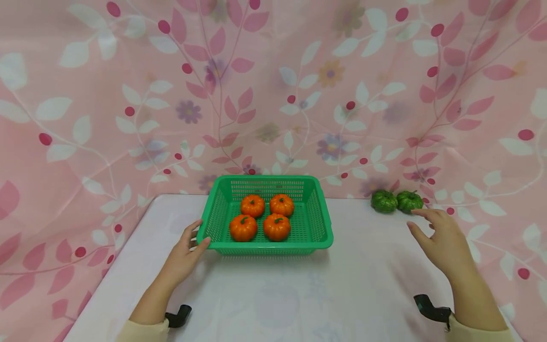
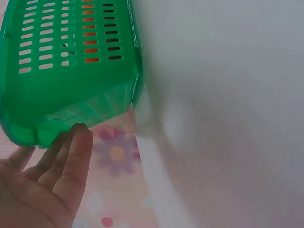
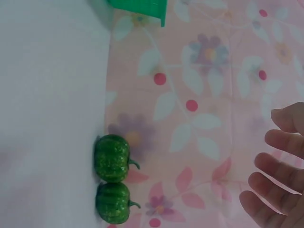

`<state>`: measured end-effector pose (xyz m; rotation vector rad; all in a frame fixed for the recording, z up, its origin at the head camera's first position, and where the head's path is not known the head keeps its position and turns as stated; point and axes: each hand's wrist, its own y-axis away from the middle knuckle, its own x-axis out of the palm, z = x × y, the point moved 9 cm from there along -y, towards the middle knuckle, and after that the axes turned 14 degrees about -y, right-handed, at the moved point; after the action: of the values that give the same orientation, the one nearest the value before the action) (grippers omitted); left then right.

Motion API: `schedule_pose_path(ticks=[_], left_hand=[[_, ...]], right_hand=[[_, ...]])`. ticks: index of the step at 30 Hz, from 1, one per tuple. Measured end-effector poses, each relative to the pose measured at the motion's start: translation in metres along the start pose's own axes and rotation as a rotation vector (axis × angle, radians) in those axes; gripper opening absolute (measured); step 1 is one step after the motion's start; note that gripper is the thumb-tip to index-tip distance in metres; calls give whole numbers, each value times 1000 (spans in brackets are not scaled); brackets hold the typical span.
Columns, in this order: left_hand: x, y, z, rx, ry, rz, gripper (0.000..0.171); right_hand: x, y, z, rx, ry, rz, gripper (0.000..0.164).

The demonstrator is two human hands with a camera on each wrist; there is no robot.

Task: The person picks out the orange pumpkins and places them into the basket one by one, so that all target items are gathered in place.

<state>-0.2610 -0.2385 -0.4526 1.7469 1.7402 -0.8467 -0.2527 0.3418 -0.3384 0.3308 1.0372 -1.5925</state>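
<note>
A green plastic basket with slotted walls stands on the white table, holding several small orange pumpkins. At its near left corner is my left hand, fingers nearly straight and touching the outside by the rim. From the left wrist view, those fingertips meet the basket wall. My right hand is held above the table at the right, fingers apart and nothing in them. Just beyond it sit two green pumpkins, one close to the fingertips and another to its left.
A pink floral cloth hangs behind the white table and around its sides. Both green pumpkins stand near the table's back edge. A black curved piece sticks out by the right wrist, and a similar one by the left.
</note>
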Motion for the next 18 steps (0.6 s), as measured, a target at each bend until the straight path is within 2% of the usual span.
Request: schedule_pose_path(ticks=[5, 10, 15, 18], left_hand=[[-15, 2, 1, 30, -58, -31, 66], [-39, 6, -1, 76, -145, -92, 66], [-64, 12, -4, 103, -264, -162, 61], [-74, 16, -9, 117, -374, -210, 59]], right_hand=[[-7, 2, -5, -5, 11, -8, 36], [-13, 3, -12, -12, 18, -25, 39], [-17, 4, -20, -40, 50, -40, 43], [-19, 3, -21, -60, 59, -45, 45]])
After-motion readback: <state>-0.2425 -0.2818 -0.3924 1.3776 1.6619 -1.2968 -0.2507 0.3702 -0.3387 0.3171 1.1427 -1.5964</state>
